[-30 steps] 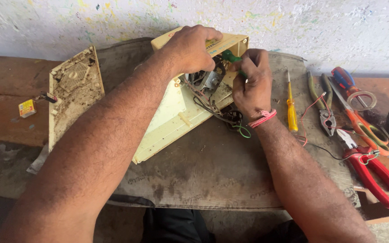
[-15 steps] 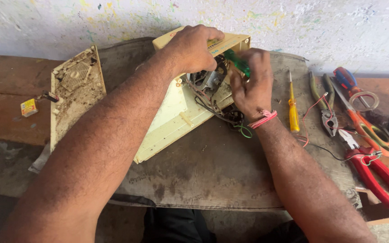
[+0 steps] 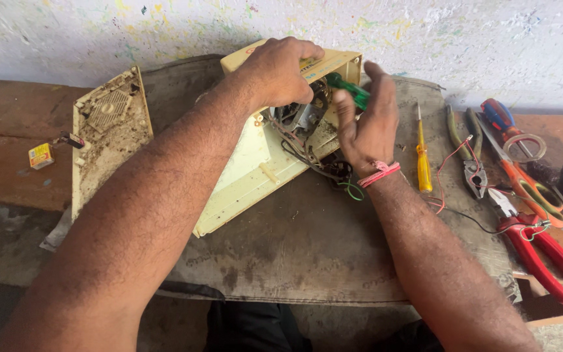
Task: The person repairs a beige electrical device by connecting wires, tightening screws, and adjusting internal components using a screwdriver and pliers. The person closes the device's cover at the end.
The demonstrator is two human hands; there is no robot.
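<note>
We see the left hand [image 3: 280, 68] clamped over the top rear edge of the cream appliance casing [image 3: 255, 163], fingers curled over the rim, holding it tilted on the grey mat [image 3: 307, 241] that covers the surface. The right hand [image 3: 363, 127] has its grip closed on a green-handled screwdriver [image 3: 348, 90], handle between thumb and fingers, shaft pointing left into the open casing; tip is hidden among the internals. Wiring [image 3: 324, 171] spills out of the casing just below the right hand. The detached dirty back panel [image 3: 109, 140] lies left of the casing, apart from it. Right of the right wrist: a yellow screwdriver [image 3: 423, 163], then pliers [image 3: 472, 160], orange-handled scissors [image 3: 532, 189], and red-handled pliers [image 3: 545, 254], all well clear of both hands.
</note>
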